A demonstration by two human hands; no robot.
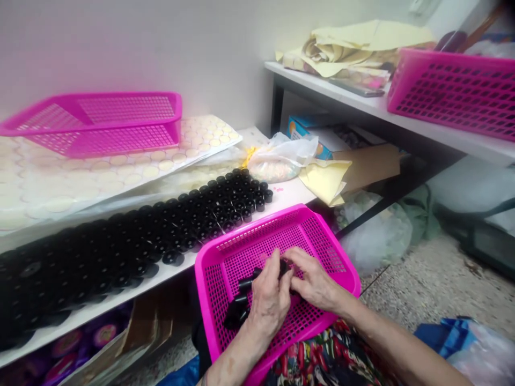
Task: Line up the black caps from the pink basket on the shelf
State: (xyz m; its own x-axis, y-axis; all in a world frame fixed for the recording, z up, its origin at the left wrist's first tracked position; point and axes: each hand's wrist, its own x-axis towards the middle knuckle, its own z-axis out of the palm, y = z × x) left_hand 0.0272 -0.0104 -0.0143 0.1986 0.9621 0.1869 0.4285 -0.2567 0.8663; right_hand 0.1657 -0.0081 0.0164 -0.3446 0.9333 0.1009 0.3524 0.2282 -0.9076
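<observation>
A pink plastic basket (338,268) with mesh walls rests on my lap. Black cylindrical plastic pieces (241,303) lie loose in its left part. Over the middle of the basket, my left hand (270,289) and my right hand (309,276) meet, fingers curled together. Between their fingertips is a small black plastic piece (285,266), mostly hidden by the fingers. Left of the basket, many upright black round pieces (161,230) stand in tight rows along the white table's edge.
An empty-looking pink basket (124,126) sits on sheets of round stickers (209,134) at the back left. A tied clear bag (277,161) lies behind the rows. On a higher shelf (322,80) at right stand another pink basket (454,91) and yellow paper (362,37).
</observation>
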